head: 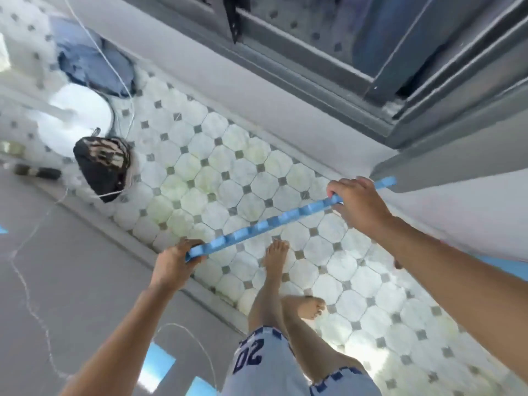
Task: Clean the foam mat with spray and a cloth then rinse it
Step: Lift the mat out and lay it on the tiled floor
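both hands on the blue foam mat (274, 222), held edge-on in the air, so only its notched rim shows. left hand (174, 262) grip closed on the lower-left end, right hand (355, 202) grip closed near the upper-right end, a short blue tip sticking out past it. mat spans straight between the two grips, tilted up toward the right one. below the span: tiled floor (205, 155) and two bare feet (275, 254). well off past the left grip, a dark patterned bundle (103, 164) lying on the tiles.
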Demonstrator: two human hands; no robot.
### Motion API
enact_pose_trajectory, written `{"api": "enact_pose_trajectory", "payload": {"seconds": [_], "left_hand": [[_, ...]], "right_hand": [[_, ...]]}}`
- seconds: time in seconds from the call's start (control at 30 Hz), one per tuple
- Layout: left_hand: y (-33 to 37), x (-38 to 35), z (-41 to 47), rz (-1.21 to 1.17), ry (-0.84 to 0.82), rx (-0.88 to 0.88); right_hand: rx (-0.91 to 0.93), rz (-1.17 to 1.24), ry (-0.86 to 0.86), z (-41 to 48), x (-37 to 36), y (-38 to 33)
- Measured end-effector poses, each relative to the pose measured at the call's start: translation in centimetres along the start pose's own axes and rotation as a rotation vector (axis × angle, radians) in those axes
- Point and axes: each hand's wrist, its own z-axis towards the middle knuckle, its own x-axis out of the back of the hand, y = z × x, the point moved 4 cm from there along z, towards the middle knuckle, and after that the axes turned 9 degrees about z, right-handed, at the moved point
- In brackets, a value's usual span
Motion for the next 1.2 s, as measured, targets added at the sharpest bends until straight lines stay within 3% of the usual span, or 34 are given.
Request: {"api": "enact_pose_trajectory", "payload": {"seconds": [0.17, 0.3, 0.6, 0.9, 1.03, 1.2], "left_hand": [[-8.0, -4.0, 1.1, -0.021, 0.031, 0.244], [-11.3, -5.4, 2.7, -0.034, 0.155, 0.441], [-12.3, -5.8, 5.0, 0.103, 0.331, 0.534], [-14.8, -8.0, 9.7, 0.001, 0.286, 0.717], [-17.3, -9.5, 12.0, 0.048, 0.22, 0.753], [-19.6, -11.2, 14.2, 0.059, 0.115, 0.79]], "right_hand": [[0.172, -0.032, -0.185, 9.1, -4.6, -7.1], [0.221, -0.093, -0.219, 14.0, -8.2, -10.4], [0.411, -0.152, -0.153, 24.0, -14.0, -11.7], [0.59, -0.224, -0.182, 30.3, -19.5, -13.6], [0.6, -0.37, -0.141, 32.8, -22.2, -14.1], [0.589, -0.518, -0.223, 36.3, -25.3, -15.8]]}}
